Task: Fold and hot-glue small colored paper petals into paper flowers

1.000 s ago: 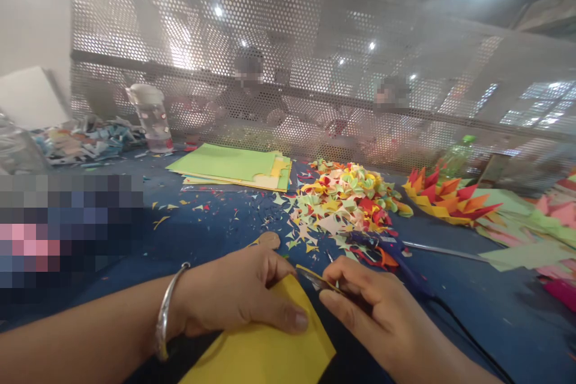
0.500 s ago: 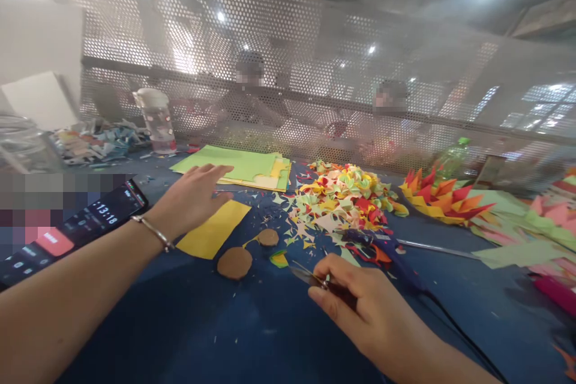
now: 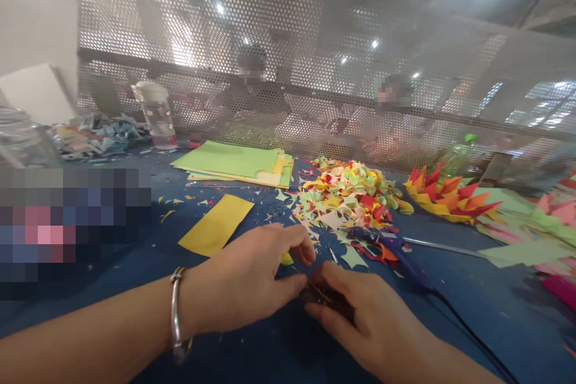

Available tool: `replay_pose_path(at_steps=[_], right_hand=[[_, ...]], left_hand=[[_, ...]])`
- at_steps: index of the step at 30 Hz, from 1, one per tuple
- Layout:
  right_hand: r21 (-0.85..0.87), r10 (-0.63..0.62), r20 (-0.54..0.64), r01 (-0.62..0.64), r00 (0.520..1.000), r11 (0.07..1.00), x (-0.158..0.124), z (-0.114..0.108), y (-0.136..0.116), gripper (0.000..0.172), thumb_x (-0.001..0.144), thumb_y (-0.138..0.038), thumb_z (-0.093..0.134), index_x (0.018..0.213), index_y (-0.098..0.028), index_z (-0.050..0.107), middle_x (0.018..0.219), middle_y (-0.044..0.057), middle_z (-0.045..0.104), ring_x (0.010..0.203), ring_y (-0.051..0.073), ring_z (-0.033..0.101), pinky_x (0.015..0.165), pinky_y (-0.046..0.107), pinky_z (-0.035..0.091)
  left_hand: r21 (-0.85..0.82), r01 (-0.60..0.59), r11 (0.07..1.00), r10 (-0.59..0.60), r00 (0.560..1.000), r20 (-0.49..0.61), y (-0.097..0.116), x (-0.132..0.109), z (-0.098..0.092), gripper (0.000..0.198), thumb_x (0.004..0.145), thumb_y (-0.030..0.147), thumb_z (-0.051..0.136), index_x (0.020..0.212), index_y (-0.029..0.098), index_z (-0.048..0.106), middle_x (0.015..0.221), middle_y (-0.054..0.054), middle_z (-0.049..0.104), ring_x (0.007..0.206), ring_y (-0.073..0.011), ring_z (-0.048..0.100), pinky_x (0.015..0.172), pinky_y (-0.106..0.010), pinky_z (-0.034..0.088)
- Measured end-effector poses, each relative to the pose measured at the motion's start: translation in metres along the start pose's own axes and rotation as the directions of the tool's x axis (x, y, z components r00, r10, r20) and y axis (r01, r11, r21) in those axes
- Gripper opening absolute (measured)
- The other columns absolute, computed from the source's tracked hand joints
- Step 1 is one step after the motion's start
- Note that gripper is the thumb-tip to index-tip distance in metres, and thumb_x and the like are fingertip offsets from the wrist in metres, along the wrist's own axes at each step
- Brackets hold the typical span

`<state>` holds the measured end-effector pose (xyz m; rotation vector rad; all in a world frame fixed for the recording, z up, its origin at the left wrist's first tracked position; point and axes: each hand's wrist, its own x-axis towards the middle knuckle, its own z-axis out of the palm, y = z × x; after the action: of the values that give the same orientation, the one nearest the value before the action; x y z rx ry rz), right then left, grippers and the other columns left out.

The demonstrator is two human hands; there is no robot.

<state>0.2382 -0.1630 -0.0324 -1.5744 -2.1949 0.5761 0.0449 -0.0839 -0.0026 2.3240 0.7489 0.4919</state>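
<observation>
My left hand, with a metal bangle on the wrist, lies low over the blue table. Its fingers are curled and pinched together beside a small yellow-green paper scrap. What they grip is hidden. My right hand is closed on small dark scissors, whose tips meet my left thumb. A yellow paper strip lies flat just beyond my left hand.
A stack of green and yellow sheets lies at the back, next to a heap of coloured cuttings. A blue glue gun with a black cord, orange-red folded spikes and a bottle are there too. People sit behind the perforated screen.
My left hand left the yellow strip on the table farther away, then came back to meet my right hand. It now covers the brown discs seen half a second ago.
</observation>
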Motion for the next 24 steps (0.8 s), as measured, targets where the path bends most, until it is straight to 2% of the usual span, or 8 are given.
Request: replay_pose_path(at_steps=[4,7,12,14,17,21,24], right_hand=[[0.025,-0.009,0.020,0.008,1.000,1.000,0.001,0.002,-0.001,0.007,0.090,-0.026,0.054,0.085,-0.022,0.051,0.076,-0.002,0.060,0.061,0.014,0.051,0.055,0.026,0.037],[-0.003,-0.014,0.036,0.014,0.999,1.000,0.002,0.002,-0.002,0.009,0.088,-0.029,0.057,0.086,-0.022,0.052,0.076,-0.001,0.061,0.061,0.015,0.052,0.055,0.026,0.036],[-0.048,0.002,0.003,-0.002,1.000,0.999,0.001,0.000,-0.003,0.013,0.087,-0.030,0.059,0.082,-0.022,0.051,0.070,-0.003,0.058,0.057,0.013,0.049,0.052,0.025,0.033],[-0.059,0.019,-0.012,-0.019,1.000,0.998,0.001,-0.001,-0.003,0.011,0.087,-0.030,0.059,0.084,-0.022,0.052,0.070,-0.004,0.059,0.056,0.013,0.050,0.051,0.025,0.033],[-0.128,0.033,-0.029,-0.036,0.999,0.991,0.002,-0.002,-0.003,0.010,0.084,-0.028,0.063,0.087,-0.021,0.057,0.072,-0.003,0.061,0.057,0.014,0.052,0.051,0.025,0.034],[-0.235,0.021,-0.069,-0.037,0.997,0.971,0.002,-0.005,0.000,0.017,0.077,-0.030,0.071,0.088,-0.020,0.062,0.079,0.001,0.066,0.064,0.017,0.058,0.054,0.027,0.038],[-0.273,-0.055,-0.135,0.017,0.989,0.962,0.001,-0.007,0.006,0.026,0.076,-0.036,0.074,0.093,-0.020,0.064,0.086,0.005,0.067,0.074,0.022,0.062,0.059,0.031,0.046]], left_hand=[[0.008,-0.016,1.000,0.016,0.999,0.052,0.002,0.001,0.000,0.012,0.079,0.016,0.058,0.088,0.022,0.063,0.091,0.000,0.070,0.090,-0.0199,0.061,0.077,-0.029,0.042],[-0.049,-0.002,0.999,0.005,0.999,0.051,0.000,0.001,0.001,0.013,0.077,0.012,0.056,0.084,0.022,0.063,0.086,0.001,0.070,0.082,-0.0176,0.062,0.072,-0.027,0.042],[-0.163,0.042,0.986,-0.047,0.999,-0.027,-0.010,0.005,0.001,0.007,0.079,0.018,0.058,0.086,0.021,0.061,0.083,0.000,0.066,0.075,-0.0160,0.060,0.068,-0.026,0.043],[-0.276,0.059,0.959,-0.079,0.995,-0.061,-0.013,0.007,0.000,0.008,0.080,0.022,0.061,0.087,0.020,0.059,0.081,0.001,0.063,0.074,-0.0146,0.058,0.069,-0.025,0.043],[-0.503,0.118,0.856,-0.182,0.980,-0.080,-0.011,0.009,-0.002,0.013,0.079,0.024,0.066,0.086,0.019,0.055,0.076,0.004,0.059,0.069,-0.0110,0.053,0.066,-0.023,0.041],[-0.710,0.221,0.669,-0.366,0.929,-0.056,-0.005,0.011,-0.001,0.018,0.077,0.024,0.069,0.087,0.019,0.055,0.071,0.006,0.057,0.058,-0.0078,0.045,0.058,-0.021,0.036],[-0.795,0.194,0.575,-0.404,0.912,-0.070,-0.007,0.011,0.002,0.020,0.075,0.024,0.073,0.086,0.018,0.057,0.071,0.006,0.056,0.061,-0.0083,0.046,0.059,-0.021,0.035]])
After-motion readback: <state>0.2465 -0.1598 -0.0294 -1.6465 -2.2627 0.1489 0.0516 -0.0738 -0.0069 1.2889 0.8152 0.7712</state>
